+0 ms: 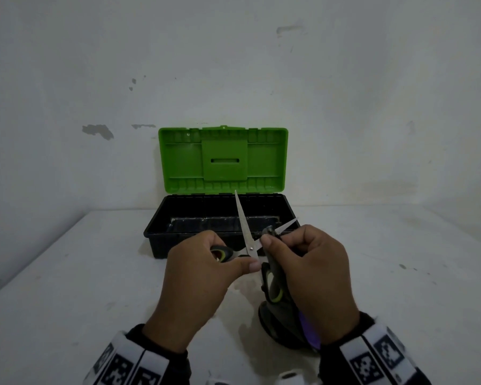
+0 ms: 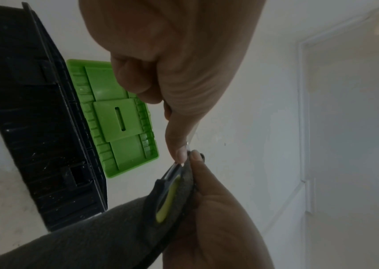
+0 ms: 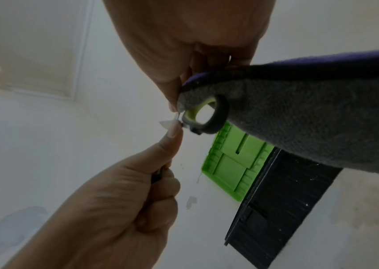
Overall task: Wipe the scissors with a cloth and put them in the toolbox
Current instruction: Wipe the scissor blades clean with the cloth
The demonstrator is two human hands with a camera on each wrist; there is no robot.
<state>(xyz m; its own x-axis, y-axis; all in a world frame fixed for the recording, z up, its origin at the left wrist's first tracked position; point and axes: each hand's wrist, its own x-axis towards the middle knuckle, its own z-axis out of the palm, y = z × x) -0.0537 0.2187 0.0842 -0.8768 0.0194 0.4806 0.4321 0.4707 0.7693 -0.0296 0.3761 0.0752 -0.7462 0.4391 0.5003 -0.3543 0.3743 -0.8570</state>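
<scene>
The scissors (image 1: 246, 232) are held spread wide above the table, in front of the toolbox. One blade points up and away, the other up to the right. My left hand (image 1: 233, 259) grips one grey-and-green handle (image 1: 220, 252). My right hand (image 1: 278, 240) pinches the grey cloth (image 1: 281, 320) around the right blade near the pivot. The second handle (image 1: 272, 287) hangs below that hand against the cloth. In the left wrist view my left thumb (image 2: 180, 154) meets the cloth-covered scissors (image 2: 167, 200). In the right wrist view the handle ring (image 3: 206, 116) pokes out of the cloth (image 3: 298, 118).
The toolbox (image 1: 156, 232) stands on the white table against the wall. Its black base shows nothing inside and its green lid (image 1: 222, 157) stands upright. The cloth's loose end hangs down to the table (image 1: 67, 287) under my right hand.
</scene>
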